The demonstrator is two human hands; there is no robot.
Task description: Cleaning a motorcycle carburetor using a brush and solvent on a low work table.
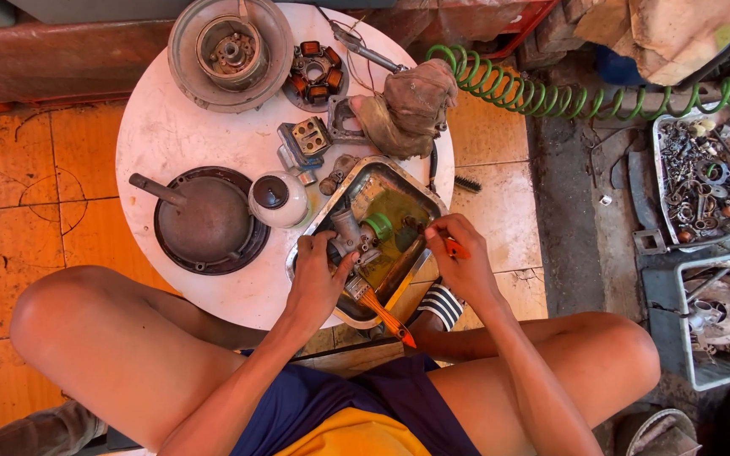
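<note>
My left hand (318, 279) grips a grey metal carburetor (350, 241) over a metal tray (399, 179) of greenish liquid on a round white table (171, 135). A green round part (378, 225) sits by the carburetor in the tray. My right hand (458, 253) pinches a small orange-handled tool (455, 248) close to the carburetor's right side. An orange-handled brush (382, 314) lies across the tray's near rim, below my left hand.
On the table lie a dark round cover with a shaft (210, 221), a white bowl-shaped part (278, 200), a large flywheel (230, 51), a stator coil (314, 74) and a dirty rag (411, 105). A green coiled hose (551, 97) and trays of metal parts (703, 177) lie at right.
</note>
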